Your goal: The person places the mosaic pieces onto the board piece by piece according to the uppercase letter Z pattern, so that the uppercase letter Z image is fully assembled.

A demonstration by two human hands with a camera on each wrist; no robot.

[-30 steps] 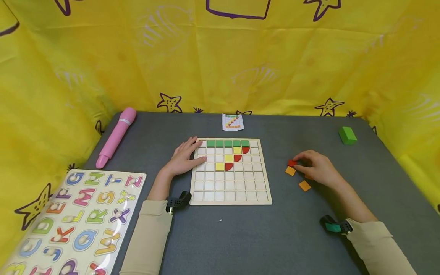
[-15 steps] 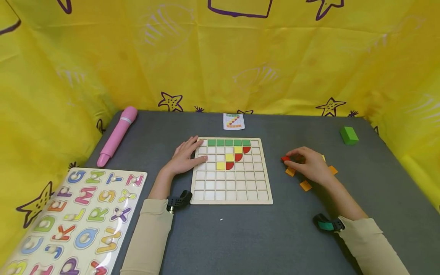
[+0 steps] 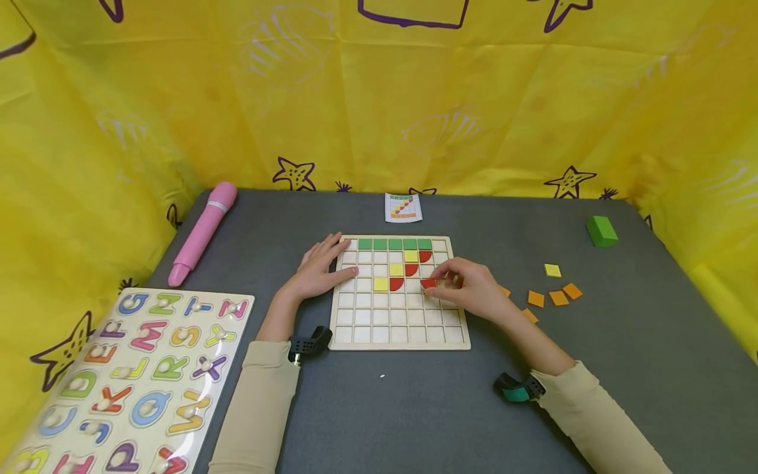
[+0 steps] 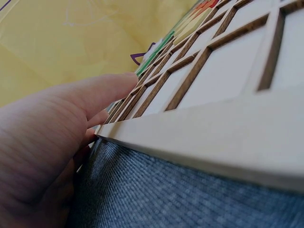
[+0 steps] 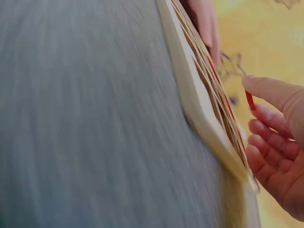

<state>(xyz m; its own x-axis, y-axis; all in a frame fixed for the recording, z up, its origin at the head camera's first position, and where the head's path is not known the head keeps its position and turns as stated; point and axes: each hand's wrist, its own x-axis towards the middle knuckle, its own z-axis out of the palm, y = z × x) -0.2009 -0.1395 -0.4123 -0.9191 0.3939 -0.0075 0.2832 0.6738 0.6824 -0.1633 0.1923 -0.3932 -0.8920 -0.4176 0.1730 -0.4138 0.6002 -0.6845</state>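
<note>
A wooden grid board (image 3: 399, 332) with square cells lies on the dark table. Green tiles (image 3: 395, 244) line its top row, and yellow squares (image 3: 381, 284) paired with red quarter-round tiles (image 3: 396, 284) step down diagonally to the left. My left hand (image 3: 320, 266) rests along the board's left edge, thumb over the cells and fingers spread. Over the board's right half, my right hand (image 3: 470, 286) pinches a red tile (image 3: 428, 283) between thumb and index finger. In the right wrist view that red tile (image 5: 250, 100) shows edge-on, its other fingers loosely curled below.
Several orange tiles (image 3: 535, 299) and a yellow tile (image 3: 552, 270) lie right of the board. A green block (image 3: 601, 232) sits farther right. Behind the board is a pattern card (image 3: 403, 208). A pink toy microphone (image 3: 201, 234) and an alphabet puzzle (image 3: 133, 388) are at left.
My right hand has picked the red tile up beside the orange ones and carried it left over the board, uncovering more orange tiles and the yellow one. My left hand stays in place.
</note>
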